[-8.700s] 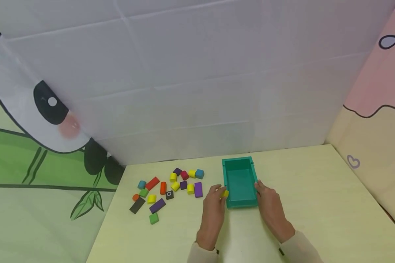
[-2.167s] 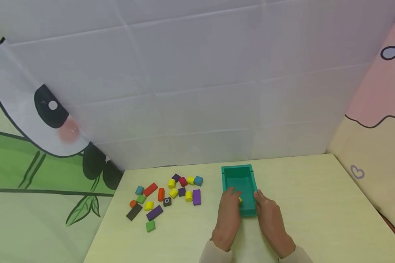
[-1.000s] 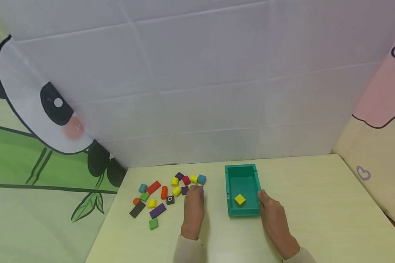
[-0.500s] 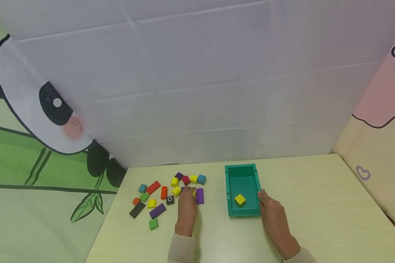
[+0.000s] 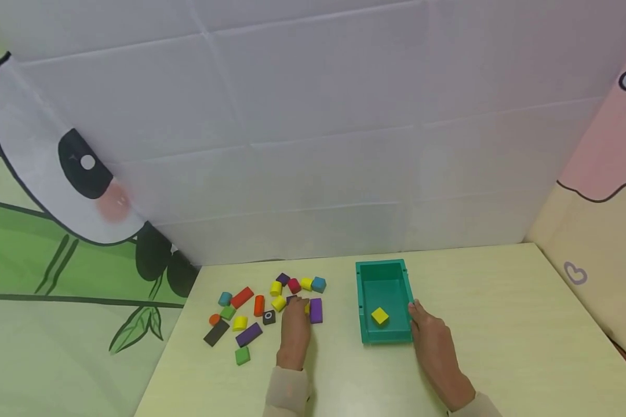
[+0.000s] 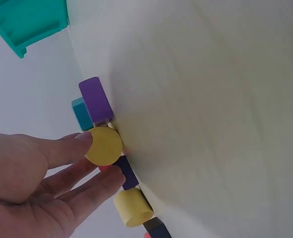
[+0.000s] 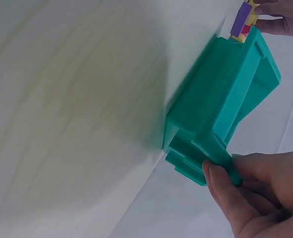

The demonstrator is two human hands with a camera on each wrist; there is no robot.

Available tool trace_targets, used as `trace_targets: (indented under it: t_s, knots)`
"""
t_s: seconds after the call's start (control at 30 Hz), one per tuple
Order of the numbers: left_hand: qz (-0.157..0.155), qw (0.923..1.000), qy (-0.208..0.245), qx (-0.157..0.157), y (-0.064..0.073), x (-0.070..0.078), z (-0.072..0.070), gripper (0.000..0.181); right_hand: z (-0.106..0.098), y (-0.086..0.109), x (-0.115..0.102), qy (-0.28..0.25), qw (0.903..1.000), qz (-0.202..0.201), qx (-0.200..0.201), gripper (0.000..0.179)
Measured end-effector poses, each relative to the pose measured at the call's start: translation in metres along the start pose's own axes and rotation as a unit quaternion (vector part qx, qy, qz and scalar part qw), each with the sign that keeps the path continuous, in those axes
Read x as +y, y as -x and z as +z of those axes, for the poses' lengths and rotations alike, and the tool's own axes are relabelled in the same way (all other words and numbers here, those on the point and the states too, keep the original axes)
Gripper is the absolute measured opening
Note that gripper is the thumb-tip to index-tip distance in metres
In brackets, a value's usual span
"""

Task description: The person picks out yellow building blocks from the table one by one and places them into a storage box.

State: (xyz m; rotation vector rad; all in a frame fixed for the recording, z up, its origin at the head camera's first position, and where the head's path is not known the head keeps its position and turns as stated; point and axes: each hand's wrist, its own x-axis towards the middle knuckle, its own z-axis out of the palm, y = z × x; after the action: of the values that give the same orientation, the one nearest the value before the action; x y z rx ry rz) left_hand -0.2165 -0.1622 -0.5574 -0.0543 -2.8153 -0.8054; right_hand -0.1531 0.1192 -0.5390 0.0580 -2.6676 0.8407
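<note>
My left hand (image 5: 294, 333) is among the scattered toy blocks, pinching a yellow cylinder (image 6: 105, 146) between thumb and fingers. A purple block (image 5: 316, 311) lies just right of it. A dark purple cube (image 6: 126, 172) and another yellow cylinder (image 6: 133, 207) sit close by in the left wrist view. With thumb and fingers, my right hand (image 5: 435, 353) grips the right rim of a teal box (image 7: 223, 114). Inside that box, near its front end, lies a yellow cube (image 5: 380, 316). Fingers partly hide the held cylinder in the head view.
Left of my left hand lie several more blocks, among them a red block (image 5: 242, 297), a black block (image 5: 216, 333) and a green cube (image 5: 242, 355). A blue block (image 5: 318, 284) sits behind. A white cloth backdrop (image 5: 313, 145) rises at the table's far edge.
The yellow cube went from my left hand into the box. My left hand then moved left, past the purple block, to the yellow cylinder. My right hand stays at the box's rim.
</note>
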Motion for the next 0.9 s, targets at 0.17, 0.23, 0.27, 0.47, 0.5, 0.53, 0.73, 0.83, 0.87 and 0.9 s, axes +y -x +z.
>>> trace_targets:
  t_s: [0.17,0.23,0.27,0.47,0.5,0.53,0.73,0.83,0.87,0.9]
  knots:
    - [0.001,1.0000,0.000,0.005,-0.0019,-0.0018,0.0019,0.030,0.0008,0.0003,0.0007,-0.002,1.0000,0.006,-0.003,0.045]
    - [0.000,1.0000,0.006,0.006,-0.0019,-0.0023,0.0016,0.029,0.0017,0.0007,0.0014,-0.004,0.9999,0.009,-0.003,0.045]
    - [-0.001,0.9999,0.009,0.007,-0.0020,-0.0025,0.0017,0.029,0.0021,0.0008,0.0017,-0.004,0.9999,0.009,-0.003,0.045]
    - [0.003,0.9997,0.021,0.009,-0.0022,-0.0032,-0.0002,0.028,0.0031,-0.0007,0.0020,0.002,1.0000,-0.001,0.007,0.044]
    - [0.001,0.9997,0.024,0.008,-0.0020,-0.0032,-0.0009,0.029,0.0032,-0.0009,0.0018,0.003,1.0000,-0.002,0.008,0.044]
    - [-0.003,0.9996,0.029,0.007,-0.0017,-0.0032,-0.0016,0.029,0.0032,-0.0011,0.0017,0.002,1.0000,-0.003,0.009,0.044]
    - [-0.010,0.9993,0.033,0.012,0.0012,-0.0038,-0.0029,0.030,0.0033,-0.0009,0.0016,0.002,0.9998,-0.011,0.014,0.043]
    - [-0.008,0.9993,0.031,0.018,0.0022,-0.0040,-0.0034,0.030,0.0039,-0.0005,0.0025,-0.001,0.9997,-0.014,0.018,0.042]
    - [-0.008,0.9993,0.031,0.020,0.0027,-0.0038,-0.0039,0.030,0.0042,-0.0006,0.0028,-0.003,0.9997,-0.014,0.019,0.042]
    - [-0.012,0.9993,0.030,0.019,0.0030,-0.0034,-0.0044,0.031,0.0043,-0.0006,0.0031,-0.005,0.9997,-0.013,0.018,0.042]
